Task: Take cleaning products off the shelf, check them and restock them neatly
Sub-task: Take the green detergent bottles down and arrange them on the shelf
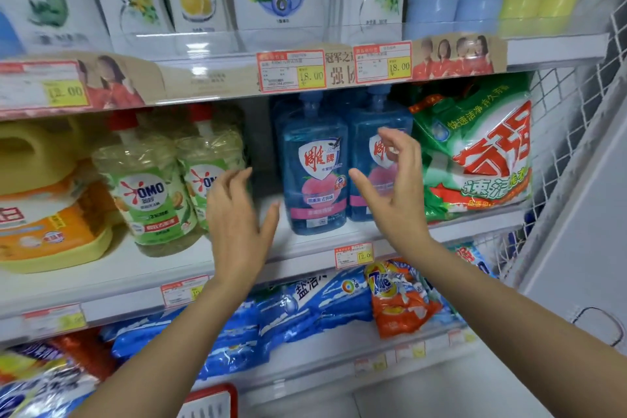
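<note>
The upright blue dish-soap bottle (315, 176) is flanked by the left hand (237, 214) and the right hand (390, 190); both are spread wide, empty, about equally near.

blue peach-label bottle (314, 159) stood upright on middle shelf (163, 263) | second blue bottle (363, 136) stood just beside it on the right, label forward

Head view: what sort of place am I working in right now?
Most likely a shop's cleaning-goods aisle: printed price tags on the shelf edge, matching blue detergent bottles side by side, and a green bag of washing powder.
</note>
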Tool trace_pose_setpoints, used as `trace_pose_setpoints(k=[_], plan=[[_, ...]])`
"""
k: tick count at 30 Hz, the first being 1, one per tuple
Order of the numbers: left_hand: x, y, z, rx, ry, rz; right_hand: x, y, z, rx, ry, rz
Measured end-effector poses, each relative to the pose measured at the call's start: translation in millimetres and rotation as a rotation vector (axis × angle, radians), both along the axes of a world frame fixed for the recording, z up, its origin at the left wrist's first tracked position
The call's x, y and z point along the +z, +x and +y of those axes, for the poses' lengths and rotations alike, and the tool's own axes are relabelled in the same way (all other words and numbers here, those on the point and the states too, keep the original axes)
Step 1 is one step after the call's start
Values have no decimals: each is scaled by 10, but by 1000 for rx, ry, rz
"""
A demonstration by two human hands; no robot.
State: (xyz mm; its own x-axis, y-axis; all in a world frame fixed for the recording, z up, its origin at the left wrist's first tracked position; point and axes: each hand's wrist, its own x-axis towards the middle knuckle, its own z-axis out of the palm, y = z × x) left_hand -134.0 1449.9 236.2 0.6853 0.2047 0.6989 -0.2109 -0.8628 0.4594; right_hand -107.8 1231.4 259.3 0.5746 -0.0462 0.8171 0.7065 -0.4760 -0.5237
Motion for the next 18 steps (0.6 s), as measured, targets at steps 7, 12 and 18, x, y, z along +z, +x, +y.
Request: trace_pose_setpoints(k=[7,12,18], plan=[[-100,-309,1187,261,173,81,211,-43,1361,365,-130,399],[-96,-320,1532,86,239,153,256,202,1924,257,-68,534],[-115,-341,1639,-8,222,166,141,229,2008,30,-34,494]])
